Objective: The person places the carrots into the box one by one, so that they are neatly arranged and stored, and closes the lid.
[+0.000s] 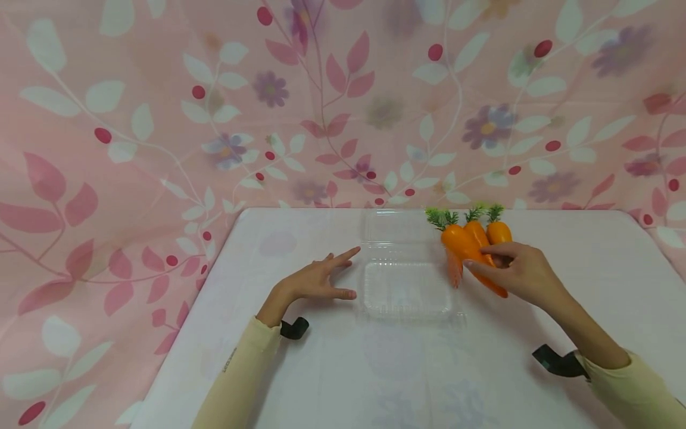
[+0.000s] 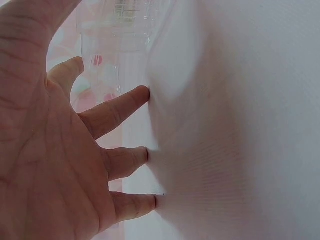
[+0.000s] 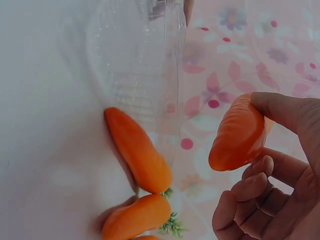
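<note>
A clear plastic clamshell box (image 1: pixel 407 289) lies opened out on the white-covered table, its lid (image 1: pixel 399 226) toward the back. My left hand (image 1: pixel 318 280) is at the box's left side with fingers spread; in the left wrist view, its fingertips (image 2: pixel 142 93) are right at the tabletop. Beyond the box's right edge, my right hand (image 1: pixel 517 271) pinches an orange carrot (image 3: pixel 237 135) between thumb and fingers, raised above the table in the right wrist view. Other carrots (image 3: pixel 140 150) lie beneath it, one with its tip toward the box. Green leafy tops (image 1: pixel 442 218) point to the back.
A pink floral cloth (image 1: pixel 332 107) hangs behind the table's back edge. The white tabletop (image 1: pixel 321 369) stretches in front of the box and to both sides. Dark wrist mounts (image 1: pixel 560 361) stick out from both sleeves.
</note>
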`<action>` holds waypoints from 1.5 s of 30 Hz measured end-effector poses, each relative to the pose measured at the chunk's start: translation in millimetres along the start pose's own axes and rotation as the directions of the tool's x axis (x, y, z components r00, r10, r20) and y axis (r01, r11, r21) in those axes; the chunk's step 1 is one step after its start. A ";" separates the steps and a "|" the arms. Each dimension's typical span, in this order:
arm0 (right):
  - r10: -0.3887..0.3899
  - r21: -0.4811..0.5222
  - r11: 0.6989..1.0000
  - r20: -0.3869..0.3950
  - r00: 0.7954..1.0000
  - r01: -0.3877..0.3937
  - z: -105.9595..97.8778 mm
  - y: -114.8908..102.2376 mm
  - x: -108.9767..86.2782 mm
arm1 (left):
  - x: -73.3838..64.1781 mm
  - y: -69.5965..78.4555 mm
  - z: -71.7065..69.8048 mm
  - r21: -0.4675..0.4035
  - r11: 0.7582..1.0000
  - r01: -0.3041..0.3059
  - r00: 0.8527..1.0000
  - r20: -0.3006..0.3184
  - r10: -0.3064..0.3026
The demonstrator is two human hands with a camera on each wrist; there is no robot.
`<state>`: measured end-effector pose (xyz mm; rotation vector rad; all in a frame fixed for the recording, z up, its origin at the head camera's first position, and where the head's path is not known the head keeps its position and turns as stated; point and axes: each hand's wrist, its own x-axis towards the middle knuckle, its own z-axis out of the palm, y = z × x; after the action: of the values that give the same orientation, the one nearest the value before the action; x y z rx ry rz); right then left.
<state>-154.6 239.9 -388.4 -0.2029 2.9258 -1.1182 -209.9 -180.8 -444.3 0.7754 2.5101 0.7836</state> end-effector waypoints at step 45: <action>-0.158 0.144 0.979 0.083 0.984 0.145 45.9 -38.1 17.1 | 0.9 -1.2 0.7 0.002 1.000 -0.004 1.000 -0.002 0.004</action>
<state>-164.7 179.2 -396.6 -0.4714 2.7771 -1.2860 -210.7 -180.8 -445.7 0.7816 2.5120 0.7830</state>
